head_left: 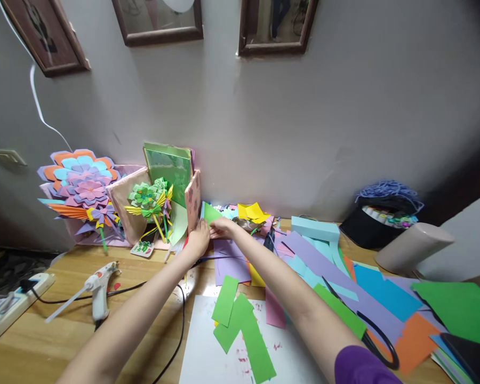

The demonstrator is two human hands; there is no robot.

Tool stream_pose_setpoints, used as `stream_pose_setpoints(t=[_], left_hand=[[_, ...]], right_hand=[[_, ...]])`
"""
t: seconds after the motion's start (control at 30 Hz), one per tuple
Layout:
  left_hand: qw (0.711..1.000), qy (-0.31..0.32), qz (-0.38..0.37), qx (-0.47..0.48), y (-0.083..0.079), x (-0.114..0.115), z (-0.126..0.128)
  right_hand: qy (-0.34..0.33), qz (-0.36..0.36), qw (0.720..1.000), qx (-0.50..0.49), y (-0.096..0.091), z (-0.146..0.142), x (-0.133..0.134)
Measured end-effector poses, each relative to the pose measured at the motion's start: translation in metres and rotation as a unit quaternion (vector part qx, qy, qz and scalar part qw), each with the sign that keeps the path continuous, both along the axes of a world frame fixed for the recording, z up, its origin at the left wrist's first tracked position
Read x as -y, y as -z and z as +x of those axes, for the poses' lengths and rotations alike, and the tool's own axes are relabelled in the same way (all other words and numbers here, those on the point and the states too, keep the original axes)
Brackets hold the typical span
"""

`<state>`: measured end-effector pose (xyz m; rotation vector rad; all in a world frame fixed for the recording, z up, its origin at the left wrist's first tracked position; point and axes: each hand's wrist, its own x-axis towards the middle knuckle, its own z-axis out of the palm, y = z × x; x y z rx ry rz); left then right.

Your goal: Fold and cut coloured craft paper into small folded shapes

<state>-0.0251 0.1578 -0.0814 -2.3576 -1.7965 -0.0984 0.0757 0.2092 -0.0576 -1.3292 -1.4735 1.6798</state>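
Both my arms reach to the back of the table, beside the right wall of a pink box (193, 200). My left hand (199, 238) is closed low against that wall. What its fingers hold, if anything, is hidden. Close on its right, my right hand (221, 228) has its fingers bent inward and pressed together, their tips almost meeting the left hand. A green piece of paper (210, 213) with a light blue edge stands just behind the hands; whether they grip it cannot be made out. Paper scraps (253, 212) lie heaped to the right.
Green strips (258, 349) lie on a white sheet (200, 330). A glue gun (100, 293) and its black cord are at left, near a power strip (16, 309). Paper flowers (88, 186) stand in the box. Scissors (378, 333), coloured paper and a black pouch (358, 226) are at right.
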Motion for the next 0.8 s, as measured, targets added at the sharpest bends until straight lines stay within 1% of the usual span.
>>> stream_pose_setpoints(t=[0.1, 0.17, 0.23, 0.37, 0.43, 0.5, 0.57, 0.6, 0.67, 0.7, 0.73, 0.77, 0.8], left_hand=[[1.000, -0.027, 0.011, 0.001, 0.005, -0.003, 0.004], [0.999, -0.037, 0.020, 0.002, 0.005, -0.006, 0.006], [0.999, -0.040, 0.025, 0.003, 0.003, -0.010, 0.007], [0.999, -0.030, 0.026, -0.002, -0.002, -0.014, 0.007], [1.000, -0.019, 0.024, -0.004, -0.008, -0.013, 0.008], [1.000, -0.008, 0.026, -0.004, -0.016, -0.008, 0.009], [0.999, 0.018, 0.042, 0.005, -0.024, 0.007, 0.012], [0.998, 0.040, 0.055, 0.015, -0.026, 0.018, 0.013], [0.993, 0.085, 0.065, 0.043, -0.022, 0.051, 0.015], [0.992, 0.098, 0.045, 0.060, -0.016, 0.072, 0.015], [0.991, 0.104, 0.010, 0.077, -0.007, 0.094, 0.016], [0.989, 0.112, -0.037, 0.092, 0.005, 0.116, 0.017], [0.984, 0.120, -0.078, 0.104, 0.018, 0.137, 0.018]], right_hand=[[-0.006, -0.029, 0.999, 0.046, 0.000, 0.016, 0.002], [-0.003, -0.021, 0.998, 0.055, -0.001, 0.027, 0.009], [-0.002, -0.005, 0.999, 0.050, -0.001, 0.039, 0.021], [-0.001, 0.017, 0.999, 0.028, 0.004, 0.071, 0.058], [0.011, 0.024, 0.999, 0.021, 0.010, 0.094, 0.081], [0.031, 0.042, 0.999, 0.014, 0.018, 0.122, 0.108], [0.043, 0.053, 0.997, 0.037, 0.026, 0.152, 0.139], [0.038, 0.052, 0.996, 0.054, 0.029, 0.166, 0.156], [0.043, 0.064, 0.992, 0.096, 0.037, 0.191, 0.191], [0.054, 0.080, 0.987, 0.125, 0.042, 0.202, 0.208], [0.075, 0.107, 0.978, 0.165, 0.047, 0.211, 0.222], [0.104, 0.142, 0.961, 0.215, 0.052, 0.220, 0.235], [0.136, 0.177, 0.937, 0.269, 0.057, 0.227, 0.245]])
